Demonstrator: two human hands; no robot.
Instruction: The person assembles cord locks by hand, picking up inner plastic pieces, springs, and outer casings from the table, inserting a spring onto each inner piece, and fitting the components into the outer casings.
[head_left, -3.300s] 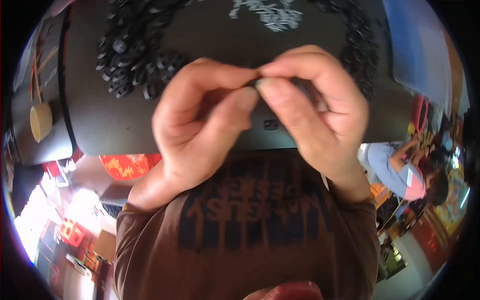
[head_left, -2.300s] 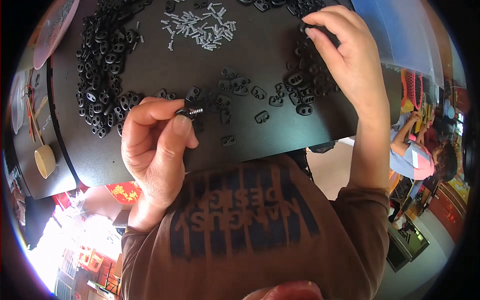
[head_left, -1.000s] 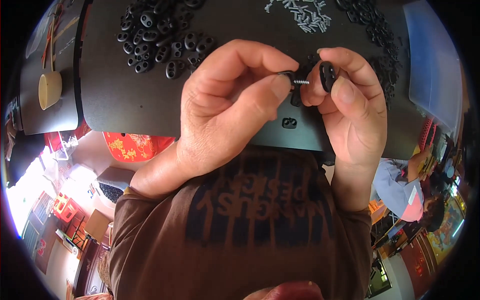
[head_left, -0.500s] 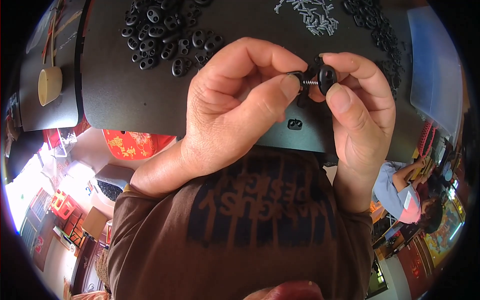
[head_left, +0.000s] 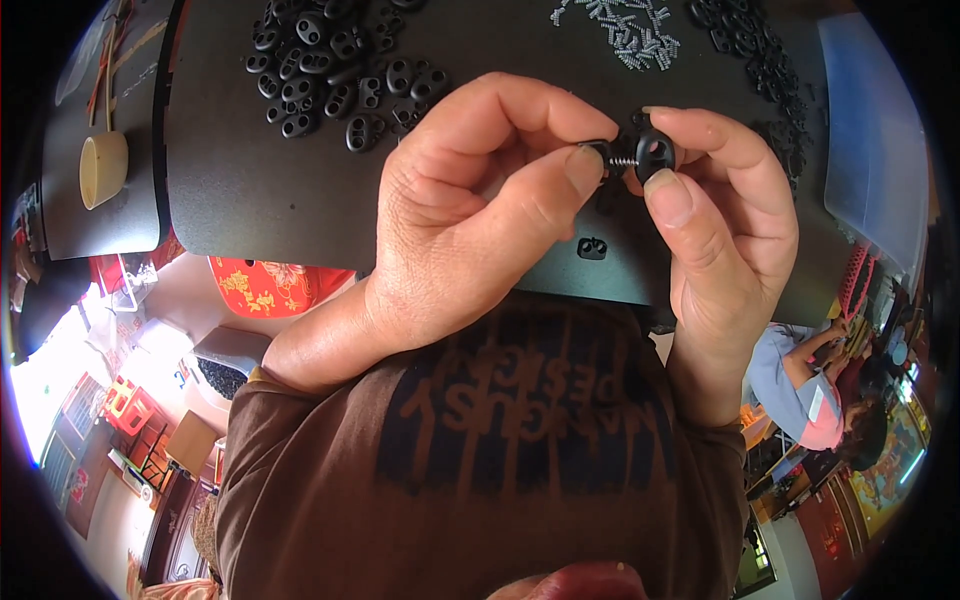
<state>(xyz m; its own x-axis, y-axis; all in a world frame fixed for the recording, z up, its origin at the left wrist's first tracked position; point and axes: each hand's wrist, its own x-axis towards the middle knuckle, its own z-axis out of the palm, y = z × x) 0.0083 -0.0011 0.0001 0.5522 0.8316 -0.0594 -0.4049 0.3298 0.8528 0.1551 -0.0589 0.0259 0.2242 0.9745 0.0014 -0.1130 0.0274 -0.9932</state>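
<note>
A person in a brown shirt [head_left: 560, 500] brings two hands nearly together over the near part of a dark surface [head_left: 310, 225]. The left hand [head_left: 455, 215] pinches a small black piece [head_left: 599, 147] between thumb and forefinger, much of it hidden by the thumb. From it a thin metal spring [head_left: 623, 161] points right, bridging the narrow gap between the hands. The right hand [head_left: 725, 235], thumb and forefinger parted only by the part's width, grips a black oval shell [head_left: 656, 152] with a visible hole. The spring's tip meets the shell's left edge; whether it sits inside cannot be told.

Just below the fingertips, a loose black insert [head_left: 592, 248] lies near the surface's edge. Beyond the left hand spreads a heap of black shells [head_left: 310, 65]; farther off lie a scatter of springs [head_left: 638, 38] and, to the right, a bank of dark parts [head_left: 745, 45]. A cream cup [head_left: 103, 172] rests at far left, while a co-worker [head_left: 795, 385] sits in the right background.
</note>
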